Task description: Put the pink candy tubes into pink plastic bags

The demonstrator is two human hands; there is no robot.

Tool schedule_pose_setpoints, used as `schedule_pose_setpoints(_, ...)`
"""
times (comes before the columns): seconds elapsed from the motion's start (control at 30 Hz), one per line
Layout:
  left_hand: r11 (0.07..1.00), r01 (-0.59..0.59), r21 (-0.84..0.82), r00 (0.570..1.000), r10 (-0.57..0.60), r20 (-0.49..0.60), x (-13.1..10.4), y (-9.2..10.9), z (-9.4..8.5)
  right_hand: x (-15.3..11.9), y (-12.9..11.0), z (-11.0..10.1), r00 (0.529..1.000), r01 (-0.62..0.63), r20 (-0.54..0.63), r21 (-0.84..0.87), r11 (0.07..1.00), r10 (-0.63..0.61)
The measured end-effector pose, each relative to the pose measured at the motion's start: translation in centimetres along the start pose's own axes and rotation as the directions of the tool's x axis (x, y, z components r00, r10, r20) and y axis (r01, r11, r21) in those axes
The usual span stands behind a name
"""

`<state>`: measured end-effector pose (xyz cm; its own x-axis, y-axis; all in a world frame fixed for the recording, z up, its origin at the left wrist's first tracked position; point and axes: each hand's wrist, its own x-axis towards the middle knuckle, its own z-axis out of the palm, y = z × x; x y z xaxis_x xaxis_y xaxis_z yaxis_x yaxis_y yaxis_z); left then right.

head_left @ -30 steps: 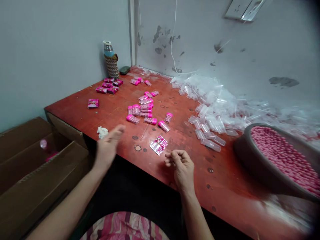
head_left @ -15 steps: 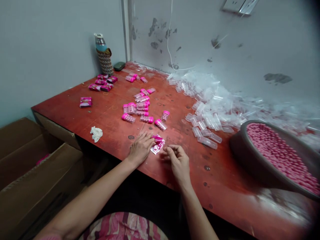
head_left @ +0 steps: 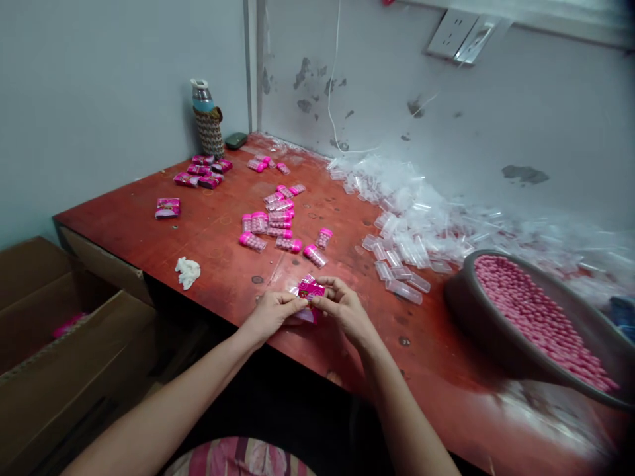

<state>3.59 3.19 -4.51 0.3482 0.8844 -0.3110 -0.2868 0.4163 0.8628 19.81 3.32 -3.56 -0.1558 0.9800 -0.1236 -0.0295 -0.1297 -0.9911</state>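
Observation:
A shiny pink packet (head_left: 309, 291) is pinched between both hands just above the front edge of the red table (head_left: 218, 264). My left hand (head_left: 274, 313) grips its left side between thumb and fingers. On its right side, my right hand (head_left: 346, 309) has thumb and fingertips closed on the same packet. More silvery and pink wrapping shows behind and under it; whether that is one piece or several I cannot tell. Small clear bottles with pink caps and pink balls inside, such as this one (head_left: 315, 255), lie just beyond my hands.
Pink boxes (head_left: 167, 208), crumpled white tissue (head_left: 188, 272) and a flask (head_left: 208, 125) are at the left. Empty clear tubes (head_left: 404, 291) are heaped at the right, beside a grey basin (head_left: 476, 311) of pink balls. An open cardboard box (head_left: 99, 337) stands at the lower left.
My left hand has gone from lying flat on the packet to pinching it. My right hand has moved in from the right and taken hold of it. The view has tilted up slightly.

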Motion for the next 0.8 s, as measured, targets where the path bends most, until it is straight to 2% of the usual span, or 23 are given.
schedule_pose_setpoints(0.07,1.000,0.019,0.012,0.999,-0.019,-0.025,0.0,-0.4,-0.2,1.3,-0.6,-0.5,0.997,0.061,-0.021,-0.269,0.961,-0.069)
schedule_pose_setpoints(0.1,1.000,0.017,0.020,0.999,-0.016,-0.044,0.0,-0.5,-0.3,2.2,-0.8,-0.7,0.990,0.093,-0.052,-0.440,0.893,-0.129)
schedule_pose_setpoints(0.13,1.000,0.011,0.001,0.997,-0.011,-0.072,-0.1,-0.6,-0.4,3.2,-1.1,-0.9,0.977,0.103,-0.086,-0.607,0.788,-0.194)
schedule_pose_setpoints(0.2,0.998,0.006,-0.061,0.993,-0.013,-0.119,-0.2,-0.7,-0.5,5.5,-1.4,-1.2,0.952,0.017,-0.150,-0.843,0.538,-0.266)
schedule_pose_setpoints(0.27,0.989,0.006,-0.146,0.984,-0.032,-0.176,-0.3,-0.5,-0.8,7.7,-1.4,-1.3,0.950,-0.102,-0.204,-0.919,0.382,-0.237)
schedule_pose_setpoints(0.33,0.965,-0.015,-0.261,0.971,-0.048,-0.233,-0.2,-0.2,-1.1,9.3,-1.4,-1.5,0.957,-0.158,-0.230,-0.925,0.345,-0.176)
schedule_pose_setpoints(0.4,0.920,-0.057,-0.388,0.957,-0.060,-0.284,0.1,0.1,-1.3,9.7,-1.2,-1.7,0.966,-0.152,-0.216,-0.918,0.367,-0.140)
schedule_pose_setpoints(0.47,0.861,-0.105,-0.498,0.940,-0.076,-0.331,0.6,0.2,-1.4,8.7,-1.1,-1.7,0.969,-0.138,-0.205,-0.913,0.384,-0.138)
schedule_pose_setpoints(0.53,0.802,-0.146,-0.579,0.924,-0.100,-0.370,1.1,0.2,-1.4,6.4,-1.0,-1.4,0.968,-0.103,-0.204,-0.852,0.513,-0.145)
schedule_pose_setpoints(0.6,0.752,-0.170,-0.637,0.913,-0.123,-0.389,1.5,0.1,-1.3,3.0,-0.7,-0.4,0.973,-0.037,-0.207,-0.568,0.822,-0.099)
schedule_pose_setpoints(0.63,0.733,-0.173,-0.658,0.911,-0.135,-0.390,1.7,0.1,-1.2,1.3,-0.5,0.3,0.980,-0.024,-0.188,-0.402,0.915,-0.057)
schedule_pose_setpoints(0.7,0.711,-0.164,-0.684,0.911,-0.156,-0.381,2.1,-0.1,-0.8,-2.0,0.1,2.0,0.987,-0.029,-0.161,-0.173,0.984,0.001)
schedule_pose_setpoints(0.8,0.706,-0.146,-0.693,0.923,-0.155,-0.353,2.2,-0.3,0.0,-5.0,1.1,4.6,0.982,-0.054,-0.183,-0.026,0.998,0.049)
